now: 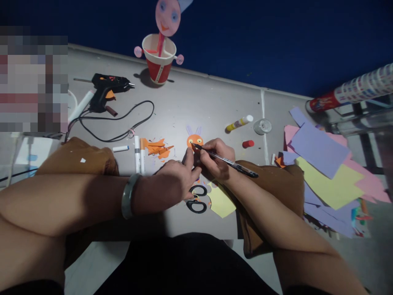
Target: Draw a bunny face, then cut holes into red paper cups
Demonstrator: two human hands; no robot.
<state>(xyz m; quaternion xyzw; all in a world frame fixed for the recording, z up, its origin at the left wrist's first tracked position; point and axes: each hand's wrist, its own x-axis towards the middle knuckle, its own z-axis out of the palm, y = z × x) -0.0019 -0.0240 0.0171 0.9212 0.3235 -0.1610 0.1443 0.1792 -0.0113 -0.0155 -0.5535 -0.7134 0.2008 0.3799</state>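
Note:
My right hand (217,157) grips a black pen (229,163) with a clear barrel, its tip on an orange paper face (194,138) by one of the pale yellow eyes. Thin purple ears stick up from the face. Fingers stretched out, my left hand (176,178) reaches a fingertip to the lower edge of the face. Just under that hand lie black-handled scissors (197,206), their blades hidden. A yellow paper piece (222,200) with cut-outs is beside the scissors.
Orange scraps (158,148) and markers (137,153) lie to the left, near a corded glue gun (109,88). A red paper-cup puppet (158,69) stands at the back. Rightward are a glue stick (239,123), its red cap (248,144) and stacked coloured paper (319,149).

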